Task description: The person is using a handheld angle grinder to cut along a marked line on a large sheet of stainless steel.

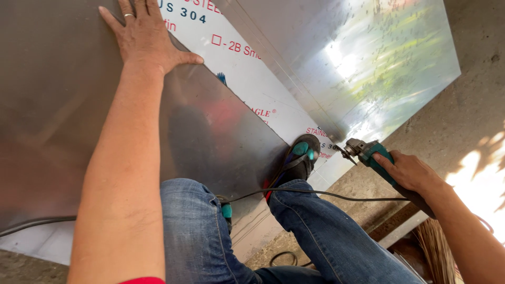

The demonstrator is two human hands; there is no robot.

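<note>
My left hand [143,37] lies flat with fingers spread on a large dull steel sheet [63,121] near the top left. My right hand [410,171] grips a teal angle grinder [368,152], whose disc sits at the near edge of the sheets, beside my right foot. That foot wears a black and teal sandal [301,158] and stands on the sheet. A second sheet with white printed film [252,79] lies under the dull one. Farther right shines a mirror-bright sheet [379,63].
A black power cable [326,194] runs from the grinder across my jeans-clad legs [315,236] and over the sheet to the left. Concrete floor [473,94] lies to the right. A straw broom [436,247] and a metal profile sit at the lower right.
</note>
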